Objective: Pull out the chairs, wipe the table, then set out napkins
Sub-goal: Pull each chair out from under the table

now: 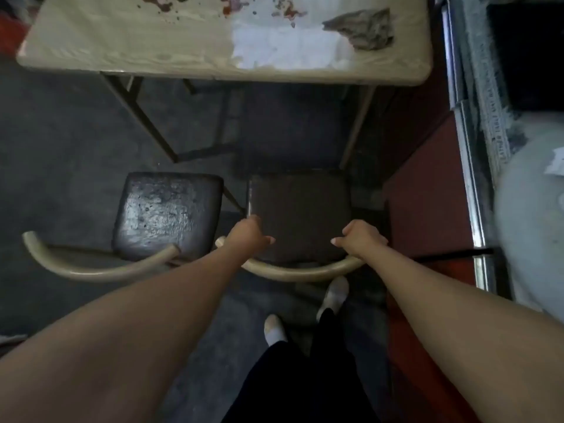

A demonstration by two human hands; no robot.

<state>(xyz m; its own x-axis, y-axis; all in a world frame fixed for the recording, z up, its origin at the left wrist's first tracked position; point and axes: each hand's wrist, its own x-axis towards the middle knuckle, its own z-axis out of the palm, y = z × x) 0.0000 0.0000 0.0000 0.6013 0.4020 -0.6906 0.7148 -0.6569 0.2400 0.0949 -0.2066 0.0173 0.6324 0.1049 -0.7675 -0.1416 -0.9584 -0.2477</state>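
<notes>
Table point(122, 41) far side cut off at top; pale object point(531, 209) at rt blurred.

two dark-seated chairs point(300, 215) point(168, 213), stained table point(122, 41), grey rag point(361, 29)

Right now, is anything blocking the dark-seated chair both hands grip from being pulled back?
Only the person's own feet: a light shoe stands just behind the chair's curved beige backrest. The second chair sits beside it, out of the path.
</notes>
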